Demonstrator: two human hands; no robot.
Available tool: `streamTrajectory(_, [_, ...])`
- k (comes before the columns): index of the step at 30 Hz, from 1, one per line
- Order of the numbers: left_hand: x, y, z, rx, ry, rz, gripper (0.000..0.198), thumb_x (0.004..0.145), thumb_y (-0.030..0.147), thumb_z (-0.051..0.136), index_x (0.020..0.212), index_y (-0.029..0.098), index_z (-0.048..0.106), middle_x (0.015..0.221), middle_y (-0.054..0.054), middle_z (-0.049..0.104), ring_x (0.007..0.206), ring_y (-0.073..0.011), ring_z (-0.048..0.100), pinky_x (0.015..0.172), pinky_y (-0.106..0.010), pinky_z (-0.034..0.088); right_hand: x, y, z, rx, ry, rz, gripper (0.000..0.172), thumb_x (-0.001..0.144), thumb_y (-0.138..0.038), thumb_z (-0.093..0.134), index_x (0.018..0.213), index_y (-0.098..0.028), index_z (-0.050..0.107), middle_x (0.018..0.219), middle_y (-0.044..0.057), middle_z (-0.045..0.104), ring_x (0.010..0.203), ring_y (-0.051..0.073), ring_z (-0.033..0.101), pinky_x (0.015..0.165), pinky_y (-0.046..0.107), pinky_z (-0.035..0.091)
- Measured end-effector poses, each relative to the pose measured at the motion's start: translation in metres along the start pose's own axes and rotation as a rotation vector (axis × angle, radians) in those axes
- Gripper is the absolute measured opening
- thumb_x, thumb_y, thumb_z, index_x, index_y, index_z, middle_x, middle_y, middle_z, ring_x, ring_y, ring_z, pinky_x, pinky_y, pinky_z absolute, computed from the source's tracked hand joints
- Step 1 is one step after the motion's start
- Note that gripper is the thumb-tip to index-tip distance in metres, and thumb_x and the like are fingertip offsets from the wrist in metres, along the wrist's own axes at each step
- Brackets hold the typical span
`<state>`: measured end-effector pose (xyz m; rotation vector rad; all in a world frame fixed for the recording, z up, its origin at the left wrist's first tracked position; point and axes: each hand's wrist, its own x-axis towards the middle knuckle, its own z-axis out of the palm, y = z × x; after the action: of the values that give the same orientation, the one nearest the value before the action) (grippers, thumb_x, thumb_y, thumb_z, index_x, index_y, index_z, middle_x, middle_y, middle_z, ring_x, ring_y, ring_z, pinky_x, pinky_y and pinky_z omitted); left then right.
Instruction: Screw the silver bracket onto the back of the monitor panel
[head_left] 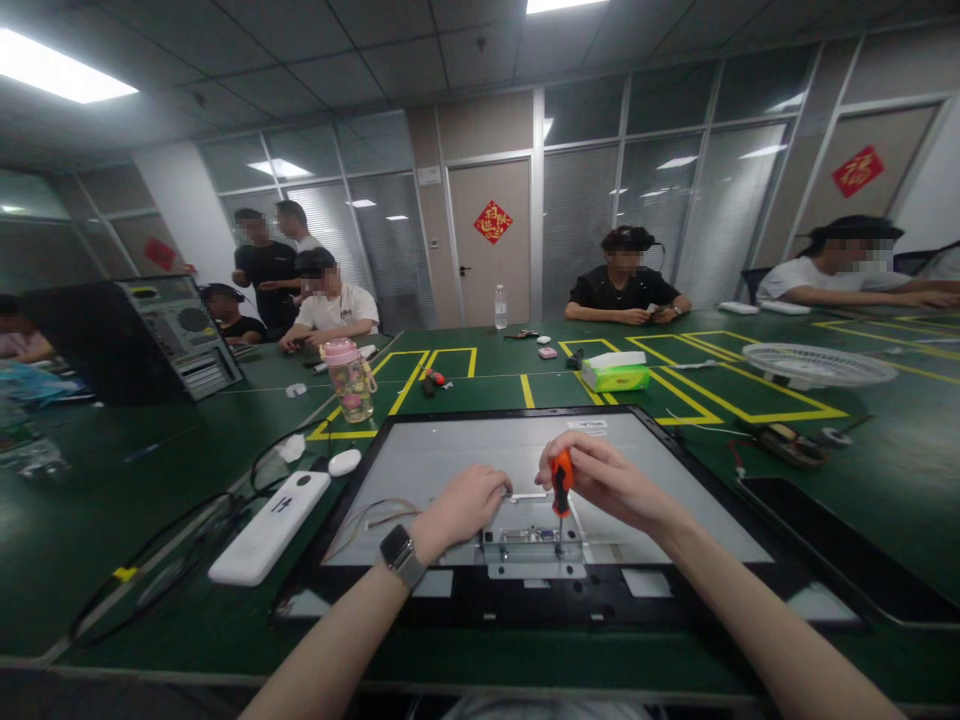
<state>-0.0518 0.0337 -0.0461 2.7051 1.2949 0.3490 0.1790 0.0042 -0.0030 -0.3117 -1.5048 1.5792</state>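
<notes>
A large flat display panel with a black frame lies face down or up, I cannot tell which, on the table before me. Near its front edge sits a metal bracket with a row of connector ports. My right hand grips an orange and black screwdriver, held upright with its tip down at the bracket's right side. With fingers bent together, my left hand holds the bracket's left edge; its fingertips are partly hidden. Thin wires lie on the panel beside that wrist.
Left of the panel are a white power bank, a white mouse-like object and black cables. A pink-lided bottle, a tissue pack and a computer case stand farther back. A dark panel lies right. Several people sit around.
</notes>
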Motion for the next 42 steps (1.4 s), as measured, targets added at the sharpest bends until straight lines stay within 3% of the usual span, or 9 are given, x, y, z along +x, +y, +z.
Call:
streamTrajectory(5, [-0.001,0.001,-0.001,0.004,0.010,0.003,0.029,0.099,0.016,0.039,0.106,0.018,0.067,0.101,-0.007,0.068,0.099,-0.0214,0.061,0.090,-0.032,0.048,0.003,0.002,-0.001,-0.013,0.084,-0.060,0.022,0.088,-0.044,0.070,0.089,-0.022,0.070,0.093,0.003,0.065,0.089,0.016,0.063,0.086,0.031,0.047])
streamTrajectory(8, [-0.001,0.001,-0.002,0.004,0.009,0.005,0.029,0.099,0.016,0.039,0.105,0.018,0.067,0.100,-0.007,0.068,0.099,-0.0215,0.061,0.090,-0.032,0.047,0.004,0.003,-0.007,-0.056,0.134,-0.084,0.020,0.082,-0.041,0.076,0.084,-0.022,0.071,0.090,0.002,0.063,0.086,0.015,0.062,0.081,0.028,0.049])
streamTrajectory(11, [-0.001,0.001,-0.001,0.001,0.005,0.007,0.030,0.099,0.016,0.039,0.107,0.018,0.067,0.101,-0.007,0.069,0.099,-0.0216,0.061,0.090,-0.032,0.047,0.004,0.002,-0.010,-0.052,0.111,-0.051,0.020,0.085,-0.042,0.074,0.091,-0.023,0.073,0.087,0.003,0.068,0.083,0.016,0.064,0.074,0.028,0.049])
streamTrajectory(17, [0.000,-0.001,0.000,-0.004,0.013,0.012,0.030,0.099,0.017,0.038,0.107,0.017,0.067,0.102,-0.008,0.069,0.099,-0.0216,0.061,0.091,-0.033,0.047,0.003,-0.002,-0.005,-0.052,0.066,-0.033,0.028,0.091,-0.042,0.066,0.110,-0.023,0.072,0.092,0.006,0.071,0.087,0.017,0.066,0.082,0.032,0.050])
streamTrajectory(23, [-0.001,0.000,-0.001,0.009,0.016,0.015,0.030,0.099,0.017,0.038,0.106,0.018,0.067,0.100,-0.007,0.068,0.097,-0.0216,0.060,0.088,-0.033,0.047,0.003,0.000,-0.006,-0.260,0.187,-0.124,0.017,0.073,-0.037,0.083,0.081,-0.024,0.075,0.087,0.002,0.062,0.077,0.015,0.061,0.066,0.027,0.049])
streamTrajectory(29, [-0.002,0.001,-0.002,0.006,0.009,0.005,0.029,0.099,0.017,0.038,0.107,0.017,0.067,0.101,-0.008,0.068,0.100,-0.0218,0.061,0.091,-0.032,0.047,0.004,0.002,-0.005,-0.283,0.197,-0.148,0.027,0.088,-0.046,0.067,0.100,-0.023,0.076,0.087,0.005,0.067,0.083,0.020,0.062,0.079,0.035,0.051])
streamTrajectory(34, [-0.002,0.003,-0.004,0.021,-0.003,-0.004,0.029,0.099,0.017,0.039,0.106,0.017,0.067,0.100,-0.007,0.068,0.098,-0.0218,0.061,0.088,-0.032,0.047,0.004,0.001,-0.003,-0.316,0.252,-0.148,0.020,0.077,-0.042,0.079,0.082,-0.023,0.076,0.083,0.003,0.062,0.072,0.016,0.057,0.064,0.029,0.049])
streamTrajectory(37, [-0.003,0.002,-0.003,0.018,0.001,-0.008,0.029,0.099,0.018,0.039,0.106,0.018,0.067,0.100,-0.007,0.068,0.098,-0.0218,0.061,0.089,-0.032,0.047,0.004,0.001,-0.003,-0.311,0.289,-0.198,0.022,0.073,-0.043,0.082,0.073,-0.023,0.075,0.083,0.002,0.058,0.074,0.016,0.056,0.064,0.028,0.049])
streamTrajectory(42, [-0.002,0.001,-0.002,0.000,0.003,0.003,0.030,0.099,0.017,0.038,0.107,0.017,0.067,0.103,-0.008,0.068,0.100,-0.0219,0.061,0.092,-0.033,0.047,0.005,0.002,-0.005,-0.219,0.249,-0.144,0.026,0.079,-0.047,0.076,0.086,-0.022,0.077,0.082,0.005,0.066,0.076,0.018,0.061,0.068,0.030,0.051])
